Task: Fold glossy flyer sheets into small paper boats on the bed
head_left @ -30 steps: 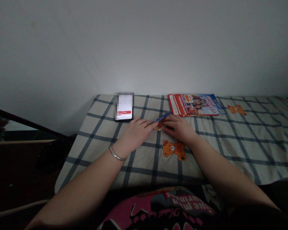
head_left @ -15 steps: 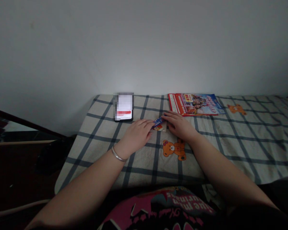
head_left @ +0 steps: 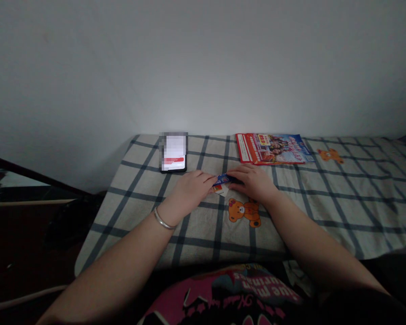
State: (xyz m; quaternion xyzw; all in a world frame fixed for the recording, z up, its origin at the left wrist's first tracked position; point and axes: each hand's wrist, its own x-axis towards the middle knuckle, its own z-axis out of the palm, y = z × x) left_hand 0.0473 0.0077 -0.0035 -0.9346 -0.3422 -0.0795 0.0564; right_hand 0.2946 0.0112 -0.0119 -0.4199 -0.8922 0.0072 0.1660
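Note:
Between my hands lies a small folded piece of printed paper (head_left: 221, 180), blue on top with a pale, red and yellow part below. My left hand (head_left: 195, 186), with a silver bangle at the wrist, is closed on the paper's left end. On the right end my right hand (head_left: 252, 180) grips it with bent fingers. Both hands rest low over the checked cloth (head_left: 199, 230), and the fingers hide much of the paper.
A phone with a lit screen (head_left: 174, 153) stands or lies at the back left, near the wall (head_left: 203, 67). Several printed flyers (head_left: 277, 149) are stacked at the back, beyond my right hand. Bear prints (head_left: 245, 212) decorate the cloth. A dark floor lies off the left edge.
The paper has turned a little, its blue part now lying more level between my hands. My right hand has shifted slightly toward me. Phone and flyers stay in place.

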